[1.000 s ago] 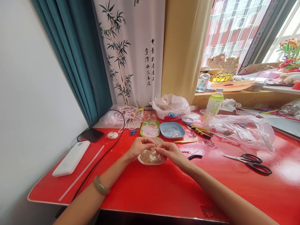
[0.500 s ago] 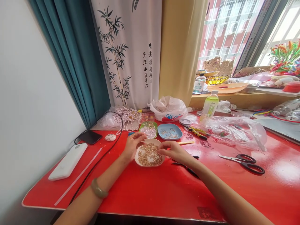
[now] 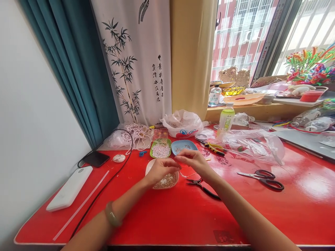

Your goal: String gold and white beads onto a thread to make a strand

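My left hand (image 3: pixel 162 170) is over the white dish (image 3: pixel 149 170), fingers bent and closed in a pinch. Gold beads (image 3: pixel 167 182) fill part of that dish; my hand hides the rest. Just right of it, my right hand (image 3: pixel 194 161) pinches thumb and forefinger together, its tips almost touching the left fingertips. Whatever it holds is too small to make out. A thin pale beaded strand (image 3: pixel 187 175) curves below the fingers, from the left fingertips toward the right palm. Behind the hands are a green dish of pale pink beads (image 3: pixel 160 150) and a blue dish (image 3: pixel 180 143) with small beads.
Black-handled pliers (image 3: pixel 206 190) lie beside my right forearm, scissors (image 3: pixel 264 178) farther right. Yellow-black pliers (image 3: pixel 216 149), a drink bottle (image 3: pixel 226 118) and plastic bags (image 3: pixel 251 144) are behind. A cable (image 3: pixel 104 184), power bank (image 3: pixel 70 188) and phone (image 3: pixel 97 158) lie left.
My right hand has lifted from the gold beads and moved to the left fingertips. My left hand has turned over and come across the dish. The view has shifted slightly right.
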`<state>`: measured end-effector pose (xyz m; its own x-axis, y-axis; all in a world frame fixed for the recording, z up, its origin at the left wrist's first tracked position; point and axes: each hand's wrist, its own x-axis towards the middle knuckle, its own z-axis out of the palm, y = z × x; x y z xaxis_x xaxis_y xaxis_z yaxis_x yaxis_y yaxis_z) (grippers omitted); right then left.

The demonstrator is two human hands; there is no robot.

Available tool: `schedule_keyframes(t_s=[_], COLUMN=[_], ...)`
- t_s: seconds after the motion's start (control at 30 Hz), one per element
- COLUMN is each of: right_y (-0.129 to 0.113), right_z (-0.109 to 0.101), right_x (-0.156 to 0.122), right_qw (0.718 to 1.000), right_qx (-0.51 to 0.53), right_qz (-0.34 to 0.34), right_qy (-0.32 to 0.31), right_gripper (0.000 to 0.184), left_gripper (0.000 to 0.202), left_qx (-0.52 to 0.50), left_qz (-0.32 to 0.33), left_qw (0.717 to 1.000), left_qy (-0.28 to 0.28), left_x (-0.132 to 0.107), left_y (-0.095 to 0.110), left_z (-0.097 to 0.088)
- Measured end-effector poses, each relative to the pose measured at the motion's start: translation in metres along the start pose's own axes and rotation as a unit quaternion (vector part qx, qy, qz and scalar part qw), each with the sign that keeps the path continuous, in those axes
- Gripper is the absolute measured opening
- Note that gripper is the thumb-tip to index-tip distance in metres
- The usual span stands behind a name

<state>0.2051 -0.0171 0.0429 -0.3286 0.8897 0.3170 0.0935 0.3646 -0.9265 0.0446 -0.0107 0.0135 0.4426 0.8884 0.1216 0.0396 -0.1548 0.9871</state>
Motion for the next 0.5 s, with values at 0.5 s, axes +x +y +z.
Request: schedule_keyframes(t_s=[0.5], right_y=[0.004], right_z=[-0.001], right_x=[0.001], right_qw=[0.992], right_qx=[0.075], right_qz=[0.082], right_qy=[0.058], right_gripper=[0.033], left_gripper=[0.012], left_qx=[-0.181], left_qz=[-0.027], left_qw=[0.98], left_qy=[0.077], left_x=[0.01], left_y=[0.03], left_z=[-0.009])
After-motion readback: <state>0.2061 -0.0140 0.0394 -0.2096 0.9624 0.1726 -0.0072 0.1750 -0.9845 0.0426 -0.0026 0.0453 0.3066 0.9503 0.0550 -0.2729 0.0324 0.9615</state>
